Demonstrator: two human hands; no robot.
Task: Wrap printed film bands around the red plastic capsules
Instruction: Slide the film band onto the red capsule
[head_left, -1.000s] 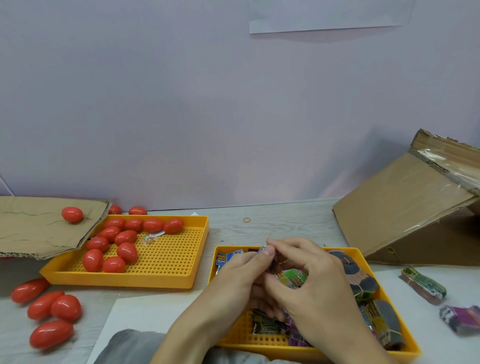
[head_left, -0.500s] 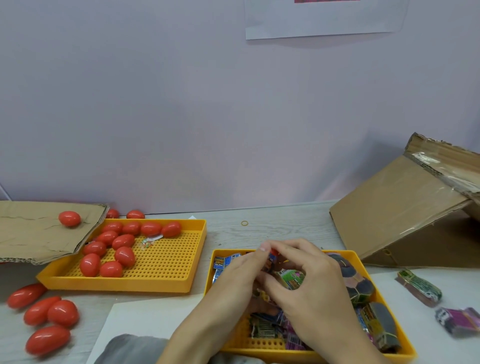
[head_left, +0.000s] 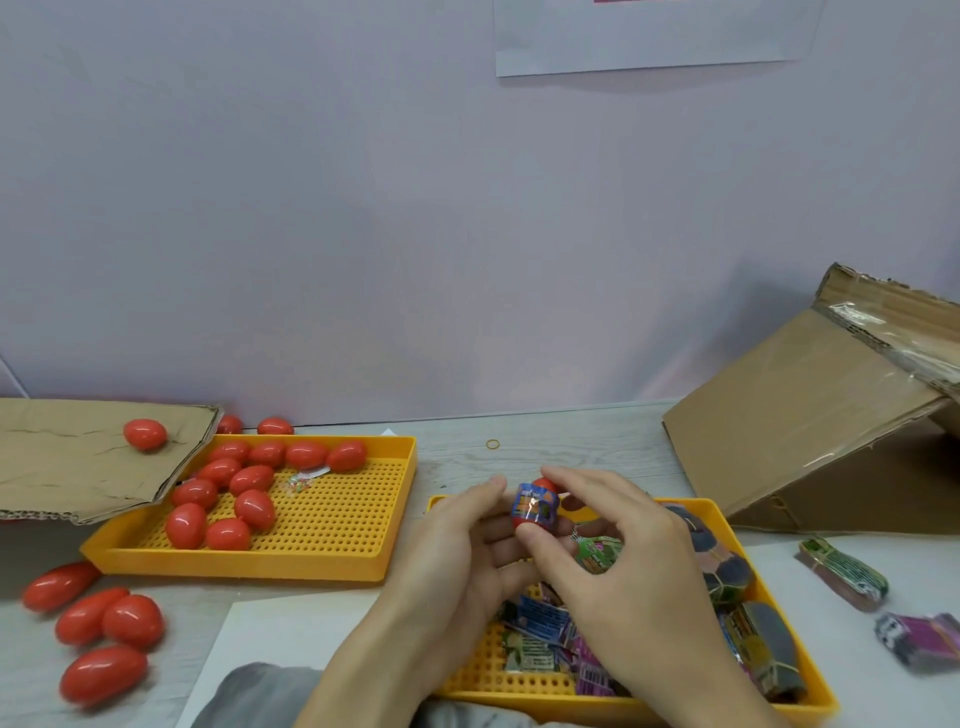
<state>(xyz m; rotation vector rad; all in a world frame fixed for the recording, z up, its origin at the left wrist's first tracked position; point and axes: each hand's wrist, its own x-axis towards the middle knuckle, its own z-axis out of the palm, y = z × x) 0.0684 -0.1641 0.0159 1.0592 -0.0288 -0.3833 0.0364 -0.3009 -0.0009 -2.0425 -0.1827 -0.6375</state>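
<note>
A red capsule (head_left: 537, 506) with a blue band (head_left: 536, 505) is pinched mid-frame between the right hand (head_left: 618, 561) and left hand (head_left: 457, 545), fingers curled round it.

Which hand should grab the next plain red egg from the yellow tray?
Probably the left hand: the tray of bare red plastic capsules lies on its side, while the right hand pinches the blue-banded red capsule.

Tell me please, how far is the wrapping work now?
Early, it seems. In hand: one red capsule with a blue printed band around its middle, held between the left hand and right hand. No finished capsule lies anywhere in view. Left: the bare capsules in the left yellow tray, more loose capsules on the table, and many bands in the right tray.
</note>
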